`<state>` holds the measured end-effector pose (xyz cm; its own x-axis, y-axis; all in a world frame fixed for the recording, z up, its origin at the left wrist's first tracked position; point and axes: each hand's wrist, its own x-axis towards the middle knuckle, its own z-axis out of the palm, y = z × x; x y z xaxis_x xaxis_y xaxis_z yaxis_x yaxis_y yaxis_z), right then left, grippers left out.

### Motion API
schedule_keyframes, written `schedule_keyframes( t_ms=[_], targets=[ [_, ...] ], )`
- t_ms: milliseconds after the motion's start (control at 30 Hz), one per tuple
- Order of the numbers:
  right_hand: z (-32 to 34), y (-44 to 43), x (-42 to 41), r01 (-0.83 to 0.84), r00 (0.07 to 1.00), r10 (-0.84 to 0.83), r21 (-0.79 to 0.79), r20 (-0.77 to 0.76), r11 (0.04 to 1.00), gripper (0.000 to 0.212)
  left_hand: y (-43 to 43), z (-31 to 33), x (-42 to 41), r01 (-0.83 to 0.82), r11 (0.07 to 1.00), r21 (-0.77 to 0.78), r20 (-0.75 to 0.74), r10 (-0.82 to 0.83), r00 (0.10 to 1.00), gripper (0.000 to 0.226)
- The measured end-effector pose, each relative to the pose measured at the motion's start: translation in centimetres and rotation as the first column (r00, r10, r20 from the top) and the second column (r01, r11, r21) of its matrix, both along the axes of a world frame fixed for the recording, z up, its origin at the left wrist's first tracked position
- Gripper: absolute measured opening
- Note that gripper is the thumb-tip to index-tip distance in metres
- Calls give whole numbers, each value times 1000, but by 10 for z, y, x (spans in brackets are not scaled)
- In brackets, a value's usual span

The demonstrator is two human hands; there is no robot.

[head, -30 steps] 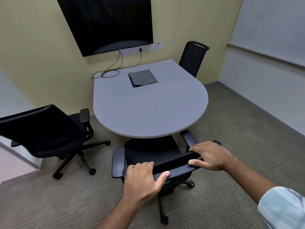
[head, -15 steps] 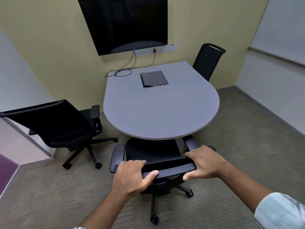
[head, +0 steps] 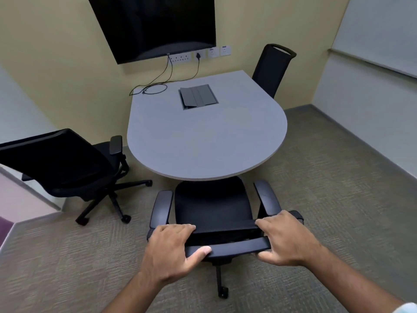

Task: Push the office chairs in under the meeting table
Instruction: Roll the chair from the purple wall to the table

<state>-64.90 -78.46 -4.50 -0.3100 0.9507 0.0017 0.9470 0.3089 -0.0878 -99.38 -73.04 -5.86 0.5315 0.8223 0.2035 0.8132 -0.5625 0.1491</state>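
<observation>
Both grips, left hand [head: 168,249] and right hand [head: 285,239], are clenched on the chair [head: 212,204] back; the seat is drawn further out from the worktop [head: 203,141] than before; pushing remains.

Near chair [head: 212,204]: front of seat hidden under table [head: 203,141] edge at 12 o'clock — most of its base hidden under the seat. Far chair [head: 274,68], 1 o'clock: only backrest visible, rest behind tabletop. Left chair [head: 67,168], 9 o'clock — backrest cut by frame edge. Screen [head: 153,26] top cropped. Wall sockets [head: 180,57] too small to read.
</observation>
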Motion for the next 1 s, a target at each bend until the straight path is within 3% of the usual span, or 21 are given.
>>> schedule_keyframes(
  t_ms=[500,1000],
  targets=[
    [-2,-113,22,284,957,-282,25,-66,959,46,-14,8,53,273,962,1,-26,-273,962,81],
    [3,-140,65,446,893,-448,46,50,894,52,4,12,126,391,913,-119,-78,-401,913,100]
  ],
)
